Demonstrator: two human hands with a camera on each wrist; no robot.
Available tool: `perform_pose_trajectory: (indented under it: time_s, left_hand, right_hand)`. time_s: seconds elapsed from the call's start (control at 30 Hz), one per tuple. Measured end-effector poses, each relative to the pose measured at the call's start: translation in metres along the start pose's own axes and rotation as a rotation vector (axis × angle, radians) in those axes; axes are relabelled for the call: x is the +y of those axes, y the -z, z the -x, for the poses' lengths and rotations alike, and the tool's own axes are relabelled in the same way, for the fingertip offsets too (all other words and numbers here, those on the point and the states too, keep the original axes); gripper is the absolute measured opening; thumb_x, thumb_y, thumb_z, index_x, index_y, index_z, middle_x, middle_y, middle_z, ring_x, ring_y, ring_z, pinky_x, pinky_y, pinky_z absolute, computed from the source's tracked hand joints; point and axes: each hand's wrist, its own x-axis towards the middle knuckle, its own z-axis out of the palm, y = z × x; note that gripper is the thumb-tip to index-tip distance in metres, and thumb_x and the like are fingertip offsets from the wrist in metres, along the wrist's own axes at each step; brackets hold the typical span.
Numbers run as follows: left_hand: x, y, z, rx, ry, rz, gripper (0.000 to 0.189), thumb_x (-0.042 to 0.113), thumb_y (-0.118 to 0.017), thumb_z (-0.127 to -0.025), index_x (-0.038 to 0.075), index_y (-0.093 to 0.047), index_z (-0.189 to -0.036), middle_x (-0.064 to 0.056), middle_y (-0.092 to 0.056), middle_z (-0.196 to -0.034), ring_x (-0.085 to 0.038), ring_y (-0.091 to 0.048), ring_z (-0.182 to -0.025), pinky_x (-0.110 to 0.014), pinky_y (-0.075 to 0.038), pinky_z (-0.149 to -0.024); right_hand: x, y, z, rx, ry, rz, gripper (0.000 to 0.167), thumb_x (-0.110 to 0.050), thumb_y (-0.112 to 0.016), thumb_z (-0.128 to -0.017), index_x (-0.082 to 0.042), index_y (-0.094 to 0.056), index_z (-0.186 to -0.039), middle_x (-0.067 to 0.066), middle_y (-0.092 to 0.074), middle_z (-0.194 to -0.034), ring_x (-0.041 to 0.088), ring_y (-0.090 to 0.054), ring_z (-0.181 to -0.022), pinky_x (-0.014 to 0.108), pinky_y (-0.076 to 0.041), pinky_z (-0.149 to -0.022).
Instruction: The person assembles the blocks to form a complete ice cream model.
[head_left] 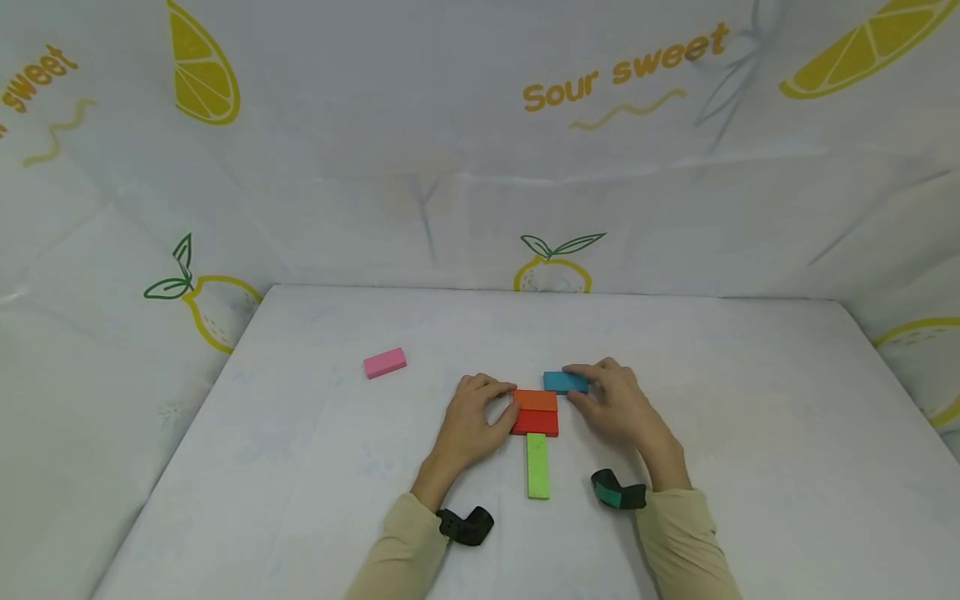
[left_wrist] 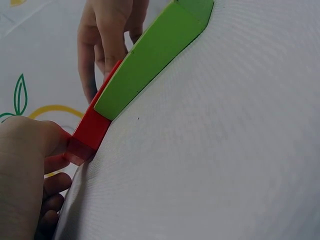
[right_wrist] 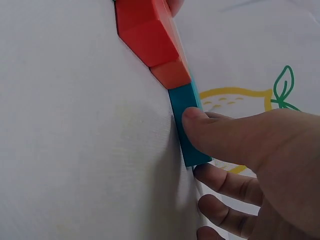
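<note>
The flat, rectangular blue block, probably painted wood [head_left: 558,382], lay on the white cloth-covered table [head_left: 300,467], just beyond the far right corner of a rectangular orange block [head_left: 535,401] and apparently touching it. The person's right hand [head_left: 615,404] held the blue block near its right end, thumb on the near long side and forefinger across at the far side, the gap narrowed to the block's width. The left hand [head_left: 472,421] had thumb and forefinger parted and resting at the left end of the orange block and the rectangular red block [head_left: 536,422] snug along its near side. An upright-running, narrow lime-green block [head_left: 537,467] met the red one's near edge, and a rectangular pink block [head_left: 385,363] lay well apart to the far left. The blue block looked light, stiff and hard to damage; its smooth, painted faces might slip a little under dry fingertips, and on the cloth it would probably slide with a gentle push. The two long sides seemed the best place for a pinch, toward the free right end, leaving the end beside the orange block clear; a heavy push there could nudge the loose neighbours askew.
</note>
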Motion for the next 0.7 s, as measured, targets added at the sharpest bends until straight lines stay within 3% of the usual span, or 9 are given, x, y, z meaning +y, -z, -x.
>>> perform_pose_trajectory:
  time_s: [0.37,0.53,0.7]
  left_hand:
    - [-0.001,0.0,0.0,0.012,-0.028,-0.009,0.026,0.023,-0.07,-0.093,0.01,-0.077,-0.115,-0.004,-0.071,-0.101,-0.019,-0.059,-0.1,-0.034,-0.052,-0.089]
    - [-0.001,-0.001,0.0,0.015,-0.028,-0.008,0.026,0.023,-0.07,-0.093,0.01,-0.077,-0.115,-0.003,-0.071,-0.101,-0.019,-0.058,-0.099,-0.033,-0.052,-0.087]
    - [-0.001,-0.001,0.0,0.014,-0.025,-0.009,0.026,0.022,-0.07,-0.093,0.01,-0.077,-0.115,-0.003,-0.071,-0.101,-0.018,-0.058,-0.099,-0.033,-0.052,-0.087]
  right_hand:
    - [0.001,-0.002,0.001,0.022,0.059,-0.009,0.041,-0.018,-0.07,-0.095,-0.009,-0.066,-0.135,0.019,-0.063,-0.111,0.035,-0.053,-0.103,0.046,-0.051,-0.082]
    - [0.009,0.006,0.003,0.035,0.042,-0.051,0.042,-0.018,-0.068,-0.096,-0.008,-0.064,-0.137,0.02,-0.063,-0.112,0.036,-0.055,-0.106,0.049,-0.051,-0.087]
    - [0.016,0.011,0.004,0.036,0.024,-0.074,0.035,-0.017,-0.067,-0.097,-0.005,-0.068,-0.13,0.02,-0.062,-0.112,0.033,-0.056,-0.104,0.044,-0.05,-0.086]
